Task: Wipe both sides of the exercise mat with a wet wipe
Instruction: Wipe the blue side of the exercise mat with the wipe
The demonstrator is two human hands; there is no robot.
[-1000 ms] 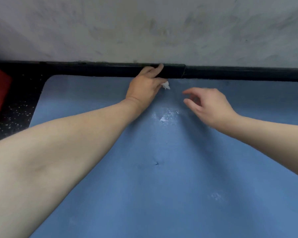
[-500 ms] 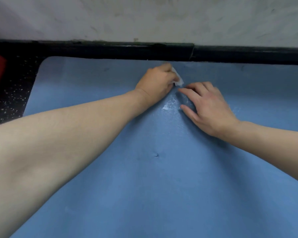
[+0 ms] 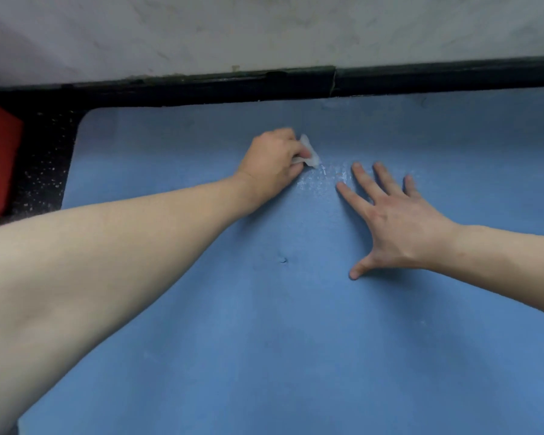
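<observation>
— Blue exercise mat lies flat below me. Where's the wipe?
— My left hand is closed around the wet wipe, on the mat's far end. My right hand lies spread flat.

No text, label, brand, number or sign can be read anywhere, neither on the blue foam exercise mat under both hands nor on the grey wall beyond them.
</observation>
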